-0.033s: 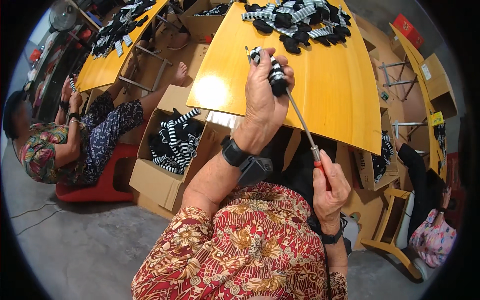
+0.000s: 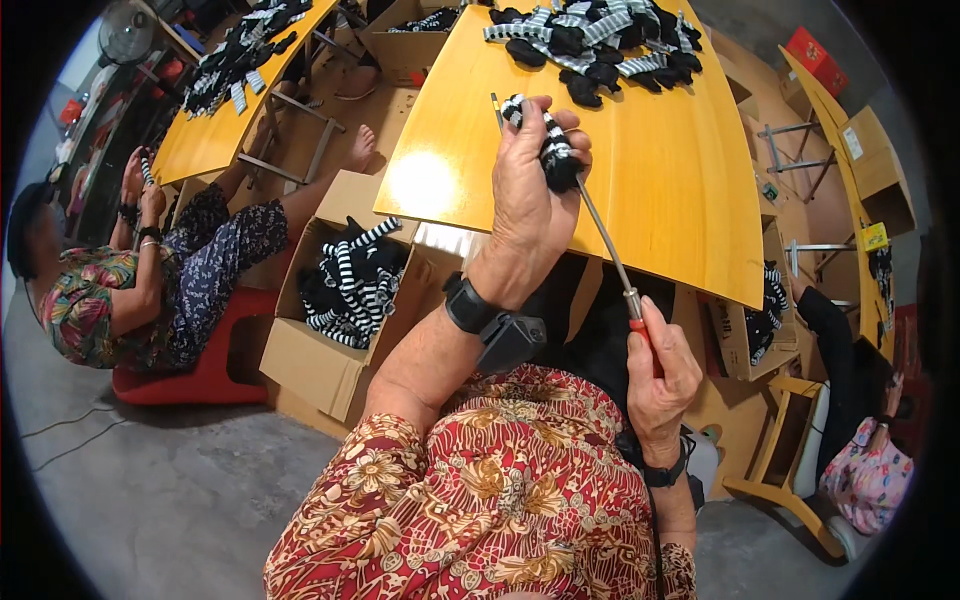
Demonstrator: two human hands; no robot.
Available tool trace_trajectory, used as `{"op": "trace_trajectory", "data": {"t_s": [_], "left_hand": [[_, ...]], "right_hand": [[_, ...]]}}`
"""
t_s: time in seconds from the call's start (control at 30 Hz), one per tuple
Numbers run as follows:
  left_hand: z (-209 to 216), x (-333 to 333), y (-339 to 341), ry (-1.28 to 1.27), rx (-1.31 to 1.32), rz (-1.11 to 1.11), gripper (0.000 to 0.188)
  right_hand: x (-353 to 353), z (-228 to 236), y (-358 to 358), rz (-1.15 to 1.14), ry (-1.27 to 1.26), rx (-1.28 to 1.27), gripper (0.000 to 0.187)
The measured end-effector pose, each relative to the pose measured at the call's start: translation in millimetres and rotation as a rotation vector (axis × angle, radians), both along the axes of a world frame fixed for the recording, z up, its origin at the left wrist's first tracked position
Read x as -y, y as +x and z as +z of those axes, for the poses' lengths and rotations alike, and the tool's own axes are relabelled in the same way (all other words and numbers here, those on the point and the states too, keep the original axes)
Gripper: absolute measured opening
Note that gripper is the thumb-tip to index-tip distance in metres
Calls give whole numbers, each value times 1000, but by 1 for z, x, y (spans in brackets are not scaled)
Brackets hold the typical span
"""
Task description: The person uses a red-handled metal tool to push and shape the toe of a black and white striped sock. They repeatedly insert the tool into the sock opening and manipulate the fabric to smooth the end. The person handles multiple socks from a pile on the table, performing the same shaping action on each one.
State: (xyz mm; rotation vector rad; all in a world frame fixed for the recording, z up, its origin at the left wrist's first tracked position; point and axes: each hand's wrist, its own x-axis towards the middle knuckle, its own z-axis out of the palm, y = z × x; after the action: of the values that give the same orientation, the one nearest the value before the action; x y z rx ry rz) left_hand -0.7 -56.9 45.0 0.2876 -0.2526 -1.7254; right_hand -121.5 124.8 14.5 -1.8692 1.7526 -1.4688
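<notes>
Above the near part of the yellow table, my left hand [image 2: 535, 185] is closed around a small black-and-white striped knitted piece [image 2: 556, 153]. Its dark end points toward my right hand [image 2: 662, 375], which grips the red handle of a long metal rod tool [image 2: 607, 238] shaped like a screwdriver. The rod slants up and left, and its far end meets the dark end of the knitted piece; whether the tip is inside is hidden. Beside my left fingertips a thin stick [image 2: 496, 108] shows, partly behind the hand.
Striped and black knitted pieces [image 2: 600, 45] lie heaped at the far end of the table [image 2: 660, 190]. An open carton [image 2: 345, 385] with more stands at left, another carton [image 2: 735, 335] at right. One person [image 2: 110, 290] sits at left, another [image 2: 865, 460] at right.
</notes>
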Motion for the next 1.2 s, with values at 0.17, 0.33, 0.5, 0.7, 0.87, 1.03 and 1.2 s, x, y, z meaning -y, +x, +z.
{"op": "trace_trajectory", "data": {"t_s": [0.17, 0.33, 0.5, 0.7, 0.87, 1.03, 1.2], "left_hand": [[-14, 1, 2, -73, -8, -95, 25], [-28, 14, 16, -169, 0, -204, 27], [-21, 8, 12, -80, -30, -217, 26], [-22, -4, -2, -130, 124, -188, 25], [-25, -28, -24, -198, 267, -113, 32], [-1, -18, -9, -160, 190, -45, 30], [6, -5, 8, 52, -127, -138, 27]], "right_hand": [[8, 8, -4, 25, 102, 50, 36], [4, 19, -13, 77, 119, 48, 35], [-1, 21, -13, 50, 142, 24, 34], [3, 25, -15, 48, 162, 54, 32], [8, 13, -8, -14, 74, 6, 34], [-7, 7, -8, 29, 4, 18, 38], [-27, 11, -10, 70, -43, 4, 39]]}}
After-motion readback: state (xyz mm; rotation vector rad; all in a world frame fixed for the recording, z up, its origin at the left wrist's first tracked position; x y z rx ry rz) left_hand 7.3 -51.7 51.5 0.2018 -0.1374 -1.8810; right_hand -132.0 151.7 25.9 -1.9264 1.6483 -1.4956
